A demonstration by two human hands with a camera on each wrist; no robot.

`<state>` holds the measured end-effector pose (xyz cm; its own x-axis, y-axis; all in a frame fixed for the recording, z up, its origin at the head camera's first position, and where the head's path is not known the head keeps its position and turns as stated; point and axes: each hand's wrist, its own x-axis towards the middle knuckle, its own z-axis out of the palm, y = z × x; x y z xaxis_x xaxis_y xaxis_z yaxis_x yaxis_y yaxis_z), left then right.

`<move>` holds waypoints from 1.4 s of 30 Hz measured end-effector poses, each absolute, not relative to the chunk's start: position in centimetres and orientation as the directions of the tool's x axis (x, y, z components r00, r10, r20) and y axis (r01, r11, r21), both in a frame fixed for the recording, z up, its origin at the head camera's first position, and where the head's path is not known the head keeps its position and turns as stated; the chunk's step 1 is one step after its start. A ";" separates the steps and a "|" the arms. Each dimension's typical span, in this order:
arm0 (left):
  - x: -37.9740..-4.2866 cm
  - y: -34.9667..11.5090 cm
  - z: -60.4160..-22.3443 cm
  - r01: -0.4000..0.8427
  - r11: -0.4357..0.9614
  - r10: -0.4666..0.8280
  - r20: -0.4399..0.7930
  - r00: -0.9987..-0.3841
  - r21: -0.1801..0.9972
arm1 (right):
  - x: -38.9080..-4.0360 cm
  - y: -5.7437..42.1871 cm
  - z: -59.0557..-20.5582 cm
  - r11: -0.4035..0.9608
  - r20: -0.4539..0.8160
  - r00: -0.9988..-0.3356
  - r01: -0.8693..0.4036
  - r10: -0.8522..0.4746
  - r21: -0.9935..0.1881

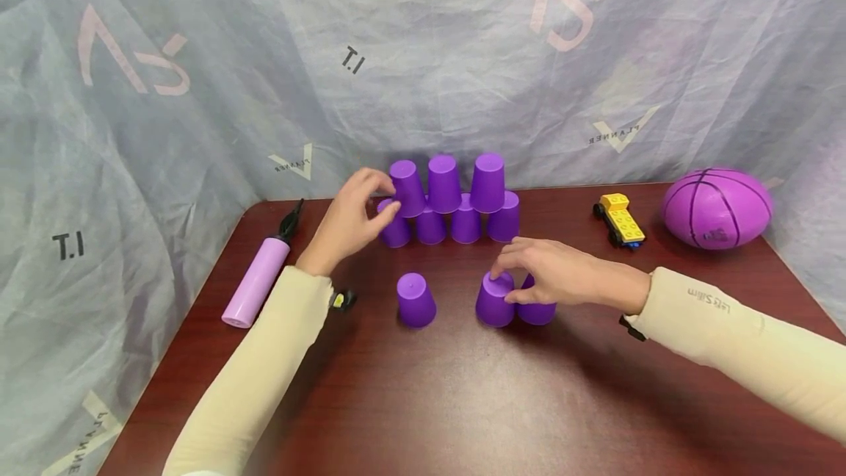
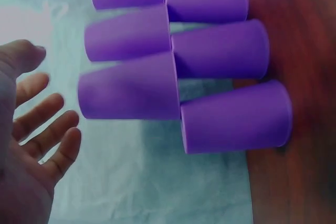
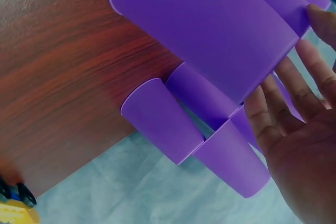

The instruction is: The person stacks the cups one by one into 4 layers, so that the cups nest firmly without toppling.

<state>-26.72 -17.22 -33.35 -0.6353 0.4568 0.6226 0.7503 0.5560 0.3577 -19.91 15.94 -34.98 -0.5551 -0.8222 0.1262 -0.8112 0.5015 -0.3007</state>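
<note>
While cups [image 1: 465, 222] occupy the brown table [image 1: 456, 395], fabric [image 1: 423, 94] hangs behind.

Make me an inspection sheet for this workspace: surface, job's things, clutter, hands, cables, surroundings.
Surface: glossy reddish-brown wood-grain table.
Job's things: ten purple, tapered, plastic-looking cups, upside down; four in a row, three stacked above, three in front.
Clutter: lilac cylindrical pump, black-nozzled; yellow studded toy vehicle, black-wheeled; purple ball with black lines.
Hands: left hand beside the leftmost upper cup; right hand at the two right-hand front cups, contact unclear.
Cables: nothing seen.
Surroundings: creased grey printed fabric sheet behind the table.
</note>
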 end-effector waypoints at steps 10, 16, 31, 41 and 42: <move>-19.5 -17.5 -36.7 0.782 0.524 0.653 0.429 -0.624 0.338 | -19.5 16.3 -35.2 0.462 0.203 -0.537 -0.827 -0.819 -0.322; -18.1 -17.3 -38.6 0.723 0.562 0.658 0.313 -0.685 0.401 | -19.4 16.5 -35.3 0.484 0.193 -0.562 -0.809 -0.804 -0.334; -17.6 -17.2 -40.2 0.716 0.530 0.616 0.374 -0.693 0.455 | -19.1 16.2 -36.6 0.475 0.295 -0.561 -0.821 -0.773 -0.318; -20.3 -17.0 -35.3 0.778 0.469 0.504 0.597 -0.624 0.417 | -21.1 15.6 -32.6 0.433 0.565 -0.521 -0.852 -0.640 -0.294; -20.7 -16.9 -34.3 0.783 0.466 0.485 0.621 -0.616 0.413 | -21.4 15.4 -31.7 0.429 0.597 -0.512 -0.856 -0.618 -0.290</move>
<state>-20.72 -16.93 -34.34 -0.6158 0.4851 0.6209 0.7829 0.4655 0.4127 -21.45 15.41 -31.71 -0.5120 -0.6180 0.5966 -0.8556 0.4285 -0.2904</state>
